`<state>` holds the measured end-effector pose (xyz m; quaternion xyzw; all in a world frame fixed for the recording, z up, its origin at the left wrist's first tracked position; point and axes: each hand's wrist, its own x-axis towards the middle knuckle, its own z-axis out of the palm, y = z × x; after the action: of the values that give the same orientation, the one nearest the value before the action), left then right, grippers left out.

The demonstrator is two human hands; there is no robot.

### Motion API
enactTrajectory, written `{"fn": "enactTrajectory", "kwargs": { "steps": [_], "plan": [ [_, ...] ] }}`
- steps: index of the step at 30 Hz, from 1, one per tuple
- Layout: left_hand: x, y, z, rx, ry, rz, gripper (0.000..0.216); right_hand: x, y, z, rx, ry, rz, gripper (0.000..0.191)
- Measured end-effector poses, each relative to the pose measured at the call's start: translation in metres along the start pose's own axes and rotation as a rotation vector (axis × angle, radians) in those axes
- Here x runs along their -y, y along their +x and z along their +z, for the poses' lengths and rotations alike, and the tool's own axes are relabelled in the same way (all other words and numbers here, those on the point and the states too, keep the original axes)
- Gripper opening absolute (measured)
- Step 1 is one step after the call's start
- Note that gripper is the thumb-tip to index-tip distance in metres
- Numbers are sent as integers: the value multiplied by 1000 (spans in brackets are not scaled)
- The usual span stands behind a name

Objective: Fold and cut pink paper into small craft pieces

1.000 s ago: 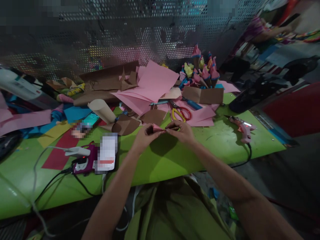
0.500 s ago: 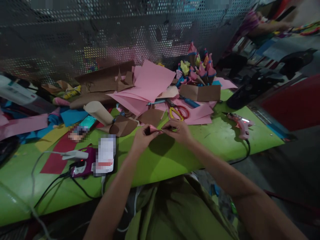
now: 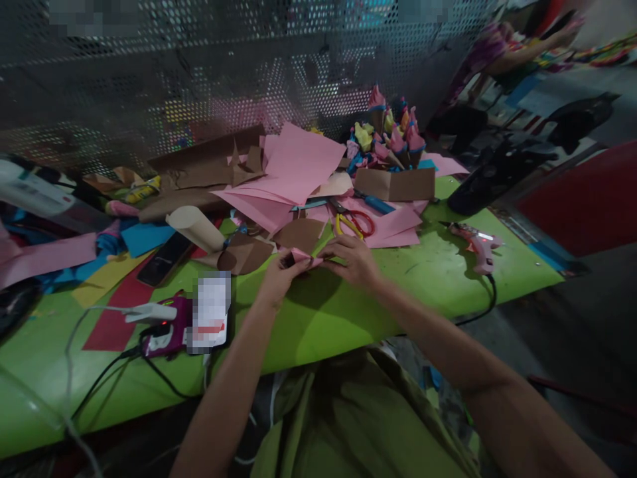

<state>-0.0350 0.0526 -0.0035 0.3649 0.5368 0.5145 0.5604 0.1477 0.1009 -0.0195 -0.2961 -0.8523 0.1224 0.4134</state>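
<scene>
Both my hands meet over the green table (image 3: pixel 348 312), pinching one small folded pink paper piece (image 3: pixel 301 257). My left hand (image 3: pixel 279 275) grips its left end, where a dark opening shows. My right hand (image 3: pixel 351 259) has its fingers closed on the right end. The piece sits just above the tabletop. Brown paper cut-outs (image 3: pixel 249 251) lie just beyond my left hand, and scissors with red and yellow handles (image 3: pixel 354 222) lie just beyond my right hand.
Pink sheets (image 3: pixel 298 162) and brown card (image 3: pixel 204 159) pile up at the back. A box of finished paper cones (image 3: pixel 393 133) stands back right. A pink glue gun (image 3: pixel 476 247) lies right, a purple device (image 3: pixel 166 328) with cables left, a phone (image 3: pixel 162 259) nearby. Another person's arm (image 3: pixel 517 50) shows far right.
My hands and the pink piece have stayed together, shifting only slightly on the table as my view drifted. The fingers keep working the fold.
</scene>
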Motion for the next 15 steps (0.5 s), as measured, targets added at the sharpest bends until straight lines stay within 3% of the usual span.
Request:
{"fn": "enactTrajectory", "kwargs": {
  "steps": [15],
  "plan": [
    [0,0,1,22,48,86,12,-3,1,-1,116,53,76,14]
  ]
}}
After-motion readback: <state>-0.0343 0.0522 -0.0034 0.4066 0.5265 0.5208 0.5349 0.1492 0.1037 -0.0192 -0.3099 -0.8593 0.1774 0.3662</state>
